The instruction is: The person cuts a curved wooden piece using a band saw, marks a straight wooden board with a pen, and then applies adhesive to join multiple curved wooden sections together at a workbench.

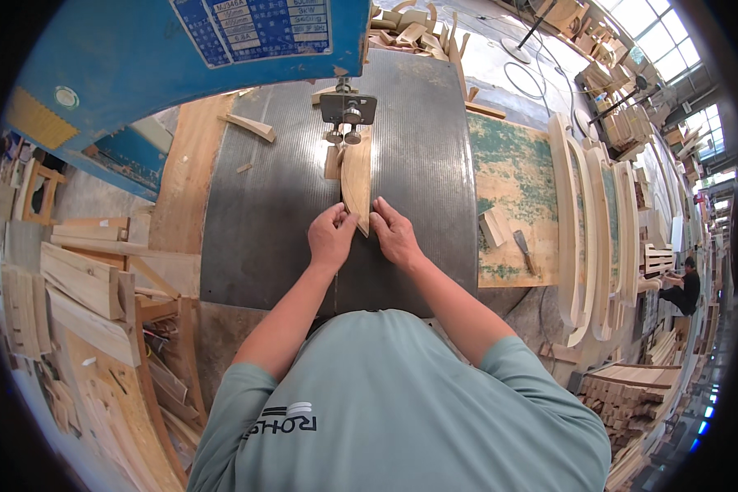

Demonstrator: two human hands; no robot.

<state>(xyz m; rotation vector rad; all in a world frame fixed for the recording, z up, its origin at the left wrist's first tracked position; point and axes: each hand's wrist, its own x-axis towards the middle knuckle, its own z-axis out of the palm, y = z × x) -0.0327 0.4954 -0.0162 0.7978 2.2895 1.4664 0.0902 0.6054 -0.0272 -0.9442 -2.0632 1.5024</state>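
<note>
A curved, pointed piece of wood [357,184] lies flat on the dark ridged saw table [418,139], its far end under the metal blade guide [348,109] of a blue bandsaw [139,57]. Its pointed end faces me. My left hand [333,235] grips the left edge close to the point, fingers bent. On the opposite edge, my right hand [394,233] presses thumb and fingers against the wood. The blade itself is hard to make out. A small wood strip [333,162] sits just left of the piece.
A wedge-shaped offcut [251,127] lies on the table's left part. To the right, a green-stained board [512,189] carries a wood block [494,227] and a scraper [525,250]. Long curved wooden parts [578,230] stand beyond it. Lumber [82,283] is stacked at left. Another person [682,287] sits far right.
</note>
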